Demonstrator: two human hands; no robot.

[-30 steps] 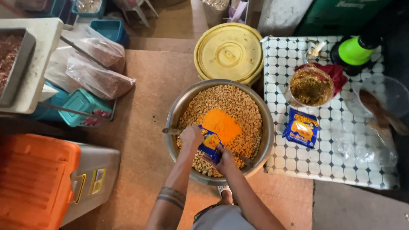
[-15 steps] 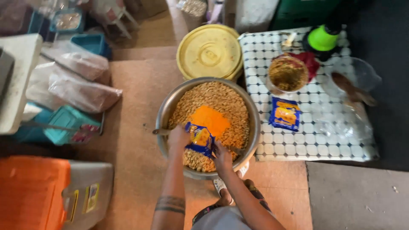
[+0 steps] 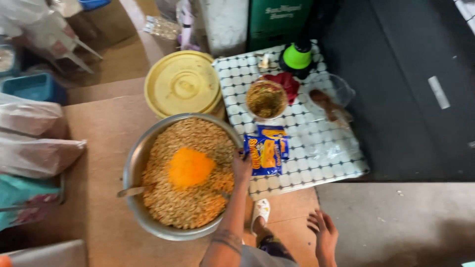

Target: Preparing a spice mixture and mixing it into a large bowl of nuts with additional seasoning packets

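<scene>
- Bare-skinned and held low, your left hand (image 3: 241,167) rested at the right rim of the metal basin (image 3: 132,168), fingers curled toward the blue-and-yellow packets (image 3: 266,152); whether it gripped one, I could not tell.
- Your right hand (image 3: 324,233) hung spread and empty by your knee.
- Orange powder (image 3: 190,167) lay in an unmixed heap on the brown grains (image 3: 198,207), so I judged the seasoning poured but the stirring left to do.
- A spoon handle (image 3: 129,191) stuck out at the basin's left.
- On the tiled table (image 3: 316,163) beyond stood a small bowl (image 3: 266,99), with a yellow lid (image 3: 182,83) beside the basin.
</scene>
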